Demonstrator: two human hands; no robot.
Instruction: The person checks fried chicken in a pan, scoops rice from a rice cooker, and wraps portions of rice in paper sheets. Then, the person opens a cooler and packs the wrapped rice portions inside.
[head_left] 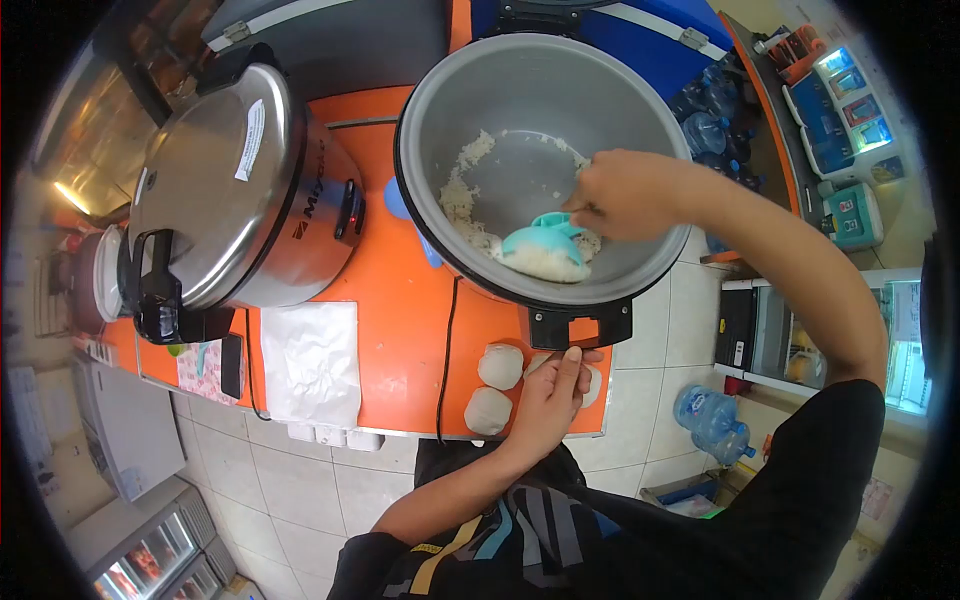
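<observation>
My right hand point(612, 198) reaches into the large grey rice cooker point(590, 95), closed round a turquoise rice scoop point(535, 238). White rice point(545, 262) fills the scoop, which lies low against the near inner wall. More cooked rice point(458, 195) clings along the left side of the pot's bottom. At the cooker's near rim, my left hand point(553, 395) has its thumb and fingers closed on the black side handle point(585, 325). Several round whitish wrapped packets point(500, 366) sit around that hand at the table edge, partly covered by it.
A shut steel rice cooker point(215, 200) stands on the orange table point(400, 330) at left. Nearby lie a white paper sheet point(310, 362), a phone point(232, 366) and a black cord point(447, 365). Cool boxes point(650, 50) sit behind; water bottles point(712, 420) stand on the floor at right.
</observation>
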